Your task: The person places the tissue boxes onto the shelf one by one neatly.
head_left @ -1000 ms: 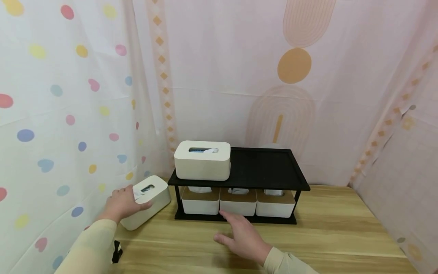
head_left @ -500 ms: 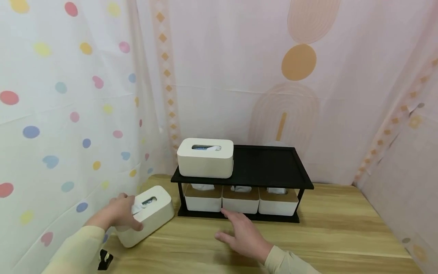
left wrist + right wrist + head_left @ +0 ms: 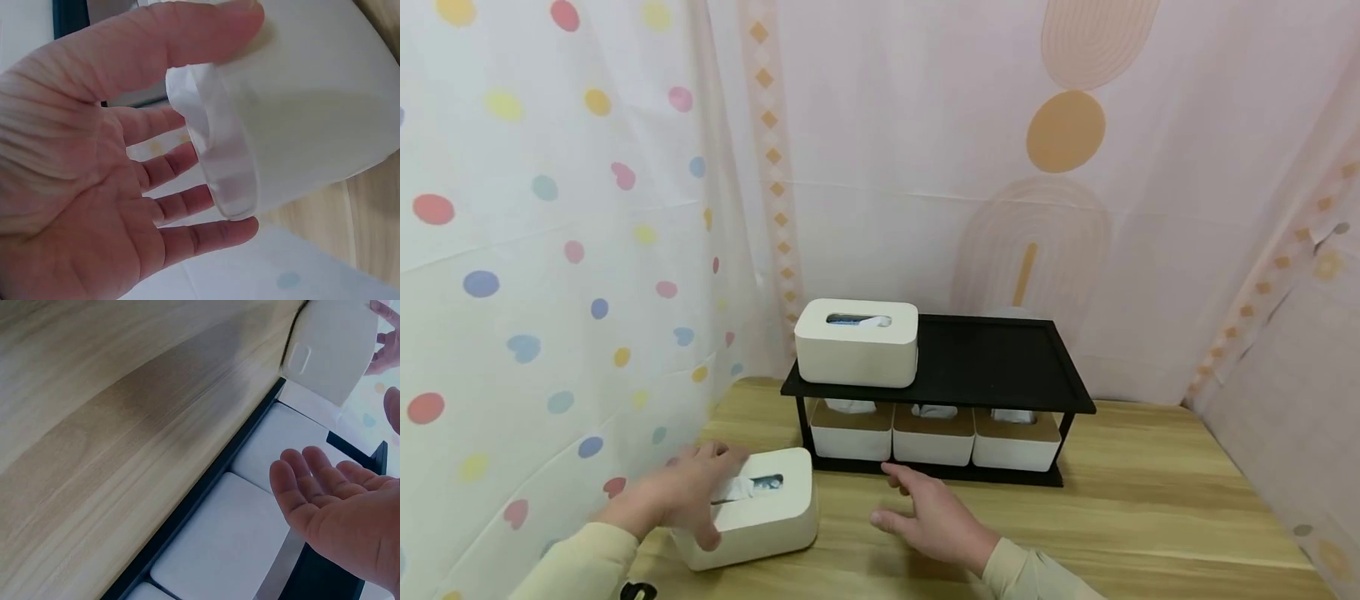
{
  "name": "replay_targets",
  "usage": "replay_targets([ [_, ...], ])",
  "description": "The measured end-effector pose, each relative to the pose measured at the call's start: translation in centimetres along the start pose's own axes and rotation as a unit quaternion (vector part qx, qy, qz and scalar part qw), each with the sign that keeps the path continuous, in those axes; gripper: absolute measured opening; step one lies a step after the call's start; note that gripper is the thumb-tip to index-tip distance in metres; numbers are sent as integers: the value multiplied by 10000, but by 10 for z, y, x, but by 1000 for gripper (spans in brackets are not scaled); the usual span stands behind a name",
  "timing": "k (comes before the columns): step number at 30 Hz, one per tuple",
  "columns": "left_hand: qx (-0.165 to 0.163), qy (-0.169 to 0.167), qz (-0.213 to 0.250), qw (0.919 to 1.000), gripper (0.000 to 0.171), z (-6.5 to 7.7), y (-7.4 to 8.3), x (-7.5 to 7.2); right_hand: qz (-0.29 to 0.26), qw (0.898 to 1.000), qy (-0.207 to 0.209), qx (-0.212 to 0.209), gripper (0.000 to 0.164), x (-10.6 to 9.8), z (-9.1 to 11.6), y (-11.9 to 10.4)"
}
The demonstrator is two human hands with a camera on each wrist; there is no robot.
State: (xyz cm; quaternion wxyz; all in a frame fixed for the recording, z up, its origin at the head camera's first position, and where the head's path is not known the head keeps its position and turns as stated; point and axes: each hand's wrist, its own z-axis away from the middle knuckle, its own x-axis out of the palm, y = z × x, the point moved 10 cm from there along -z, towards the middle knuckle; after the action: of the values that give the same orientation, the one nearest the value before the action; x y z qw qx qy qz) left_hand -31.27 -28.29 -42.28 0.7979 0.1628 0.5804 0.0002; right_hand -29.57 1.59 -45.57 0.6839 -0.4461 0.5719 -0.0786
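My left hand (image 3: pixel 688 496) grips a white tissue box (image 3: pixel 767 529) on the left of the table, a tissue poking from its slot. In the left wrist view the thumb (image 3: pixel 219 28) lies on one side of the box and the fingers reach round the other. My right hand (image 3: pixel 936 521) is held loosely out before a black two-tier shelf (image 3: pixel 992 358), holding nothing. A second white tissue box (image 3: pixel 856 362) stands on the shelf's top left. Below it, three white boxes with brown lids, a left (image 3: pixel 852 440), middle (image 3: pixel 933 447) and right one (image 3: pixel 1017 451), sit in a row.
A small black object (image 3: pixel 637 591) lies at the lower left table edge, partly cut off. The wooden table (image 3: pixel 1157 492) runs right of the shelf. A dotted curtain (image 3: pixel 565 317) hangs close on the left, and a pale pink one (image 3: pixel 880 150) behind.
My left hand has drawn the tissue box nearer and to the right, turning it more parallel to the shelf. The right hand has stayed in place. The view has shifted slightly.
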Motion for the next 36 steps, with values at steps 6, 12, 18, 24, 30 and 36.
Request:
replay_targets([
  [6,380,-39,247,9990,119,0,35,14,-402,9983,-395,120,71,6,2,2],
  [12,1228,296,284,9916,116,1,81,26,-1084,9908,-768,237,70,11,8,10],
  [18,1585,816,479,9828,119,-1,117,37,-1441,9846,-734,659,74,-1,27,37],
  [24,1364,1121,1376,9746,127,-9,137,58,-2053,9674,-676,1316,80,-19,57,77],
  [30,971,1038,2467,9586,128,-17,157,81,-2286,9569,-534,1708,81,-40,86,105],
  [36,965,683,3258,9380,118,-24,165,92,-2351,9534,-322,1861,81,-55,100,118],
])
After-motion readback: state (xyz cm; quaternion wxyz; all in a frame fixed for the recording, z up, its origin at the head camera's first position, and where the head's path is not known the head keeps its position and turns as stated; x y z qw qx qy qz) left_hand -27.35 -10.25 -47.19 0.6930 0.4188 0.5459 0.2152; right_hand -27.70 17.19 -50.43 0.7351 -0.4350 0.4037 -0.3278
